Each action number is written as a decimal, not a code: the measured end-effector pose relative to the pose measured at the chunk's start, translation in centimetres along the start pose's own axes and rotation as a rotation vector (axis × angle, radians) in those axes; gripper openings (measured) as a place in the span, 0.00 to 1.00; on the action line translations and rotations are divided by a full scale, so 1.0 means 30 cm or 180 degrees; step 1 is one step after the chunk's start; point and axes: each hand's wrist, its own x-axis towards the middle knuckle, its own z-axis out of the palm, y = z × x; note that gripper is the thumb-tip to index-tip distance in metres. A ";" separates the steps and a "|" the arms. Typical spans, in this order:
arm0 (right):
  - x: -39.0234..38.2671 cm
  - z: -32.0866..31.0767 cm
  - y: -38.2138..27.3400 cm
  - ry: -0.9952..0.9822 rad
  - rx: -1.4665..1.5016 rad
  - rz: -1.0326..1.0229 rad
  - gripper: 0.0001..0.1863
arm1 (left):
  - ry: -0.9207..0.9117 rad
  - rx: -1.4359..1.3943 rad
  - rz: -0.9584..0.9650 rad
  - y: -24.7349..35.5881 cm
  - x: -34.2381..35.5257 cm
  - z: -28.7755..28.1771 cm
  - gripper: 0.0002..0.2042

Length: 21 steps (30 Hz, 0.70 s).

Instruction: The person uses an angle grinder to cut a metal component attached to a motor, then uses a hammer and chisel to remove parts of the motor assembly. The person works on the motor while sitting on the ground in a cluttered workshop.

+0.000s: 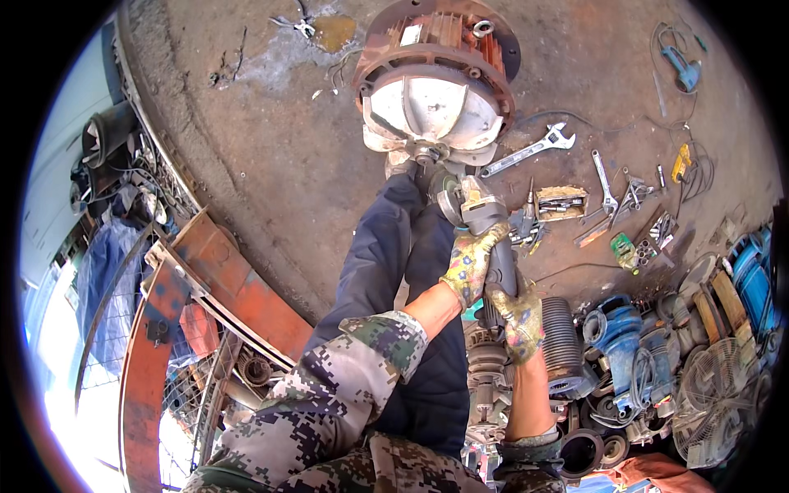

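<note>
On the far left side, beside the concrete floor [271, 156], stands a rusty orange metal frame [222, 287] with wire mesh behind it. Further right, near the middle, the person's leg in dark blue trousers [394, 271] stretches toward a big electric motor [436, 74] with a reddish ribbed body and a pale end cover, which lies on the floor at the top.

Below the motor, the left hand [470, 261], in a glove with flower pattern, is clenched around the front part of an angle grinder [481, 222]. The head of the grinder is just at the motor's shaft end, touching or almost touching; I cannot tell exactly. Just to the right and lower, the right hand [519, 319], in the same kind of glove, grasps the rear body of the grinder.

To the right of the hands lie an adjustable wrench [534, 148], several spanners [606, 185] and a small box with parts [562, 201] on the floor. At the lower right there is a pile of old motors and a blue pump [618, 329], and a fan grille [713, 394] close to the edge.
</note>
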 end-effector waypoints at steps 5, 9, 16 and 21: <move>0.004 0.005 -0.023 0.0021 -0.0509 -0.0481 0.28 | -0.0023 -0.0143 0.0088 0.011 -0.004 0.002 0.19; 0.030 0.036 -0.073 0.0071 -0.0665 -0.0522 0.29 | 0.0013 -0.0134 0.0335 0.058 -0.002 0.019 0.17; 0.087 0.029 -0.070 -0.0169 -0.0378 -0.0385 0.38 | 0.0042 -0.0383 0.0161 0.093 0.020 0.021 0.17; 0.076 0.059 -0.136 -0.0152 -0.0389 -0.0319 0.33 | 0.0175 -0.0335 0.0211 0.104 0.050 0.004 0.17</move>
